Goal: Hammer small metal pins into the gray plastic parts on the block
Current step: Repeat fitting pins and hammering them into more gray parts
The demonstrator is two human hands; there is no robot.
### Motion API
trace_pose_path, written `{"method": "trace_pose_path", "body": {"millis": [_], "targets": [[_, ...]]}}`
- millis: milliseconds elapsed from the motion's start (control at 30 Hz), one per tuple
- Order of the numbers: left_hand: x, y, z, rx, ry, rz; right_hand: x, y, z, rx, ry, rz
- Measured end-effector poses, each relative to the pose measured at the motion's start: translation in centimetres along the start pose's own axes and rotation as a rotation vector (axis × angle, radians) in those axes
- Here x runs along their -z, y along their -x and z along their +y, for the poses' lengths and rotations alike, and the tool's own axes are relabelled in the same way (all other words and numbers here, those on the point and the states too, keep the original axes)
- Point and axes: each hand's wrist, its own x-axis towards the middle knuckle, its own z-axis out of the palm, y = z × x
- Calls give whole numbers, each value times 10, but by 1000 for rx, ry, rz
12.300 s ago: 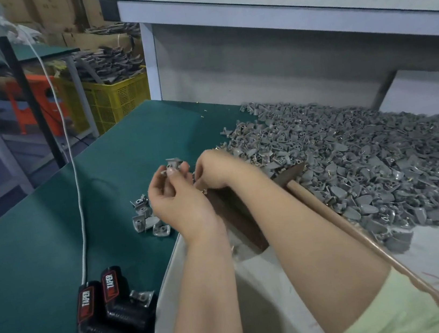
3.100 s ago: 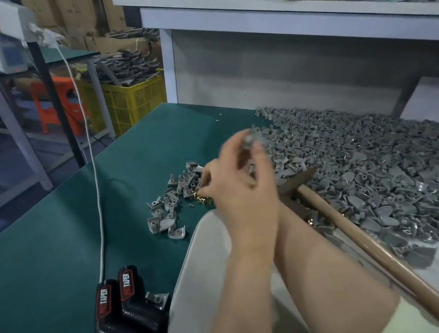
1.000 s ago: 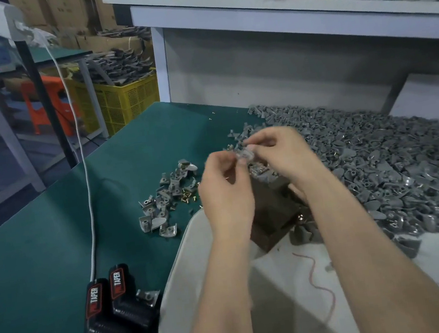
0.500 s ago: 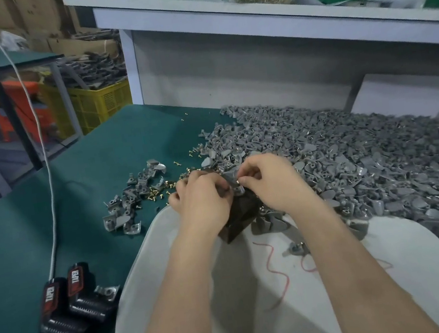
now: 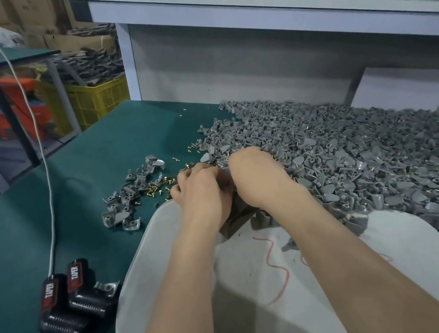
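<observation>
L hand (image 5: 202, 194) & R hand (image 5: 259, 177) hide block (image 5: 234, 220) top; grip unclear.

Your bare left forearm (image 5: 189, 283) comes up from 6 o'clock and your bare right forearm (image 5: 337, 248) from 5 o'clock, both converging toward 12. Your left hand (image 5: 202, 194) and right hand (image 5: 259, 177) sit close side by side at mid-view, backs up, the left at the right's 9 o'clock. Both sets of fingers curl downward. Their tips are hidden, so any grip can't be made out.

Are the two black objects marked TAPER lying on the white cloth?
No, the two black objects lie on the green table, just left of the white cloth.
</observation>
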Motion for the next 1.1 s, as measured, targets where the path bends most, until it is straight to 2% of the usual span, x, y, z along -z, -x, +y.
{"method": "trace_pose_path", "body": {"millis": [200,367,467,533,800,1100], "targets": [[-1,-1,0,-11,-28,4,-3,1,-2,66,19,42],[-3,-1,-5,-20,48,4,-13,-2,32,-31,-404,3],[-4,-1,-6,-14,39,8,-19,4,44,-140,-630,120],[-5,-2,-6,-17,38,8,-23,6,44,-150,-621,160],[-6,-2,-8,-33,42,13,-28,3,23,-103,-437,131],[-6,-1,-6,-26,32,13,-33,4,20,-200,-531,141]]}}
